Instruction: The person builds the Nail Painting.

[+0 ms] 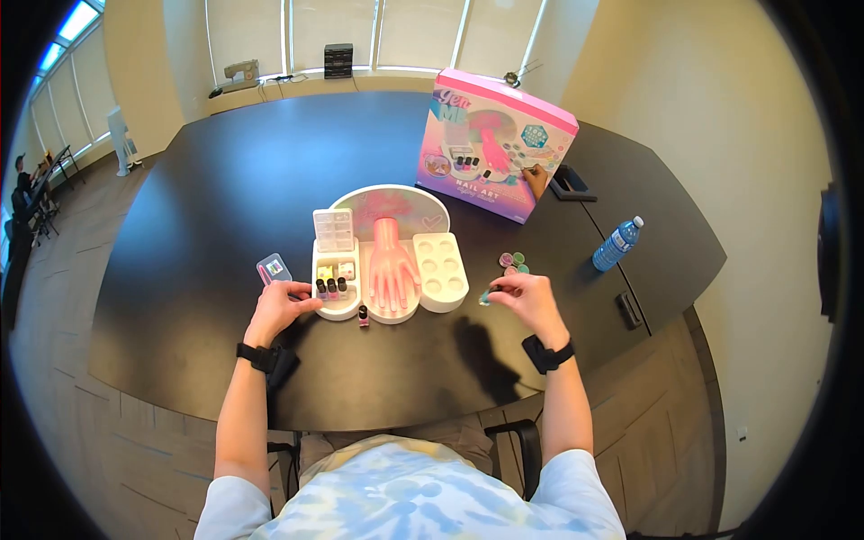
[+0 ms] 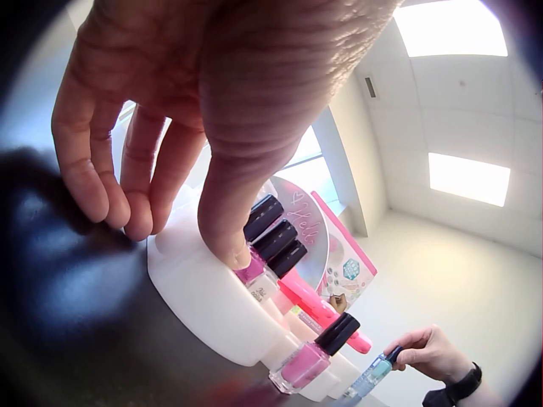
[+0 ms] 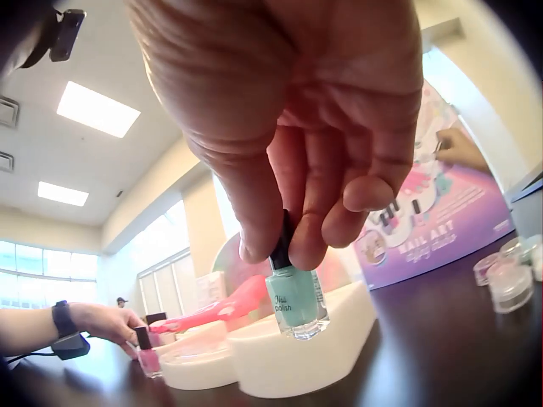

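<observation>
In my right hand (image 1: 529,301), thumb and fingers pinch the black cap of a mint-green nail polish bottle (image 3: 295,298), upright near the right end of the white nail art stand (image 1: 443,297). My left hand (image 1: 281,306) grips the stand's left end, its thumb beside a row of nail polish bottles (image 2: 276,242) with black caps and its fingers along the outer side. A pink model hand (image 1: 389,270) lies palm down in the middle of the stand. Just in front stands a pink nail polish bottle (image 2: 305,365) on the table.
Small glitter pots (image 1: 513,263) sit right of the stand, beyond my right hand. The pink nail art box (image 1: 490,148) stands behind, with a water bottle (image 1: 618,245) farther right. A small clear case (image 1: 274,268) lies beyond my left hand on the dark table (image 1: 225,198).
</observation>
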`<action>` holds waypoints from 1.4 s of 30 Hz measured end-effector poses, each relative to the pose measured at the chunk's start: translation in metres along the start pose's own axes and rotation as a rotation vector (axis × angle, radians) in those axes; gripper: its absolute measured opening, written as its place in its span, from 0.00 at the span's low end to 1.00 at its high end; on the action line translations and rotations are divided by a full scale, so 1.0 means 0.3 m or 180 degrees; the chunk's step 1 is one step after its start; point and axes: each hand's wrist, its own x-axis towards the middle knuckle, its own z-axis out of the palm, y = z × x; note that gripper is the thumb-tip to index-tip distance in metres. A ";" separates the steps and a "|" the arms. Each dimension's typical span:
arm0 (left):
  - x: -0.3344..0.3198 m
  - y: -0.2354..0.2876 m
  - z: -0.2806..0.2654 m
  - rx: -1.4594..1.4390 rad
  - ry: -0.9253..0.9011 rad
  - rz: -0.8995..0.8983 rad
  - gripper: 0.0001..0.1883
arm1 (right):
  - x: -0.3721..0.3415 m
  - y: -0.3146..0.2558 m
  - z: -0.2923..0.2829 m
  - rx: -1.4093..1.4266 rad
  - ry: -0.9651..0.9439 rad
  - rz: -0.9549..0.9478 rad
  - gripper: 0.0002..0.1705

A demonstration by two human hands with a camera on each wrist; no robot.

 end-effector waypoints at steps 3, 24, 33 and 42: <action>0.001 0.000 -0.002 -0.0027 -0.0025 -0.0024 0.22 | 0.016 -0.048 0.094 0.0059 -0.0244 -0.0277 0.14; 0.000 0.003 -0.002 -0.0113 -0.0059 -0.0157 0.23 | 0.048 -0.137 0.286 -0.0016 -0.0907 -0.0536 0.15; 0.000 0.007 -0.002 -0.0091 -0.0061 -0.0134 0.22 | 0.049 -0.130 0.284 -0.0105 -0.0936 -0.0619 0.15; -0.005 0.009 -0.003 -0.0098 0.0008 -0.0093 0.23 | 0.069 -0.096 0.155 0.0294 -0.0484 -0.0156 0.16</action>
